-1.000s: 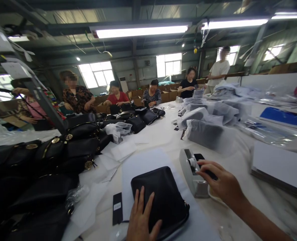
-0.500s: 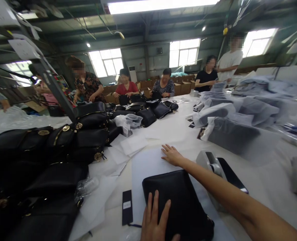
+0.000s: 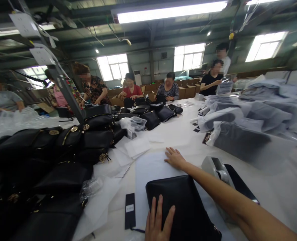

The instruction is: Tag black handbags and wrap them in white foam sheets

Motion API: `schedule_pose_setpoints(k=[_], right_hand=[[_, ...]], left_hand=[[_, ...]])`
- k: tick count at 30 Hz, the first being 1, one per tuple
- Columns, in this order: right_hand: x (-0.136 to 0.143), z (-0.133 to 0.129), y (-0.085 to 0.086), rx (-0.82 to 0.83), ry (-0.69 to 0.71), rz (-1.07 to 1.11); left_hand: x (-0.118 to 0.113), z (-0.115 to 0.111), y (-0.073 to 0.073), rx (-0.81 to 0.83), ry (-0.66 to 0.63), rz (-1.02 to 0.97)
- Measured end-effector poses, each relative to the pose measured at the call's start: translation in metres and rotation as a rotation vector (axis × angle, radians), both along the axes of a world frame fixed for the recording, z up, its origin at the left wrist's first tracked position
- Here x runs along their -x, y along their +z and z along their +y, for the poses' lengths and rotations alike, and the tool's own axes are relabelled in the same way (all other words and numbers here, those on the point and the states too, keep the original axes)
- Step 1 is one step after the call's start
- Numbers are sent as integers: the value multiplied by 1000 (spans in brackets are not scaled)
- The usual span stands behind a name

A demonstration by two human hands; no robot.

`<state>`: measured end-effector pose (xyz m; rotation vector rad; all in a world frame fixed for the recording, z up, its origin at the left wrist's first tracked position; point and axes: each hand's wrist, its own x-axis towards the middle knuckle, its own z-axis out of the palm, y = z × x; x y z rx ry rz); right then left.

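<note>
A black handbag point(image 3: 186, 204) lies flat in front of me on a pale translucent bag point(image 3: 148, 167). My left hand point(image 3: 159, 221) rests on the handbag's left side with its fingers spread. Beyond the handbag's far edge, my right hand point(image 3: 173, 158) lies flat on the far end of the pale bag, fingers apart, holding nothing. A black hang tag point(image 3: 130, 211) with a white label sits left of the handbag, its cord running towards the handbag under my left hand.
Black handbags point(image 3: 63, 177) are heaped at left beside white paper sheets point(image 3: 135, 147). A grey tape dispenser point(image 3: 215, 170) and a phone point(image 3: 241, 184) lie under and beyond my right forearm. Bagged handbags point(image 3: 241, 140) pile up at right. Several co-workers work across the table.
The view has shifted slightly, so everything appears a little further right and lower. My hands keep their places on the handbag and the pale bag. A standing co-worker at the back has shifted behind another.
</note>
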<state>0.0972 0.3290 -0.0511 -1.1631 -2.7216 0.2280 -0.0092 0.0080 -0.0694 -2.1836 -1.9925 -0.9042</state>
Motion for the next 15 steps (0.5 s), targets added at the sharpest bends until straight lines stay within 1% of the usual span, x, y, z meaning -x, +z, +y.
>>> schedule_pose_setpoints(k=[3, 7, 11, 15], right_hand=[[-2, 1, -4, -20, 53, 35], [-2, 2, -2, -24, 105, 92], [0, 2, 4, -14, 74, 164], [0, 1, 13, 18, 70, 210]], left_hand=[[1, 1, -3, -19, 17, 34], [3, 1, -4, -8, 40, 74], [5, 1, -2, -8, 19, 90], [5, 1, -2, -72, 36, 134]])
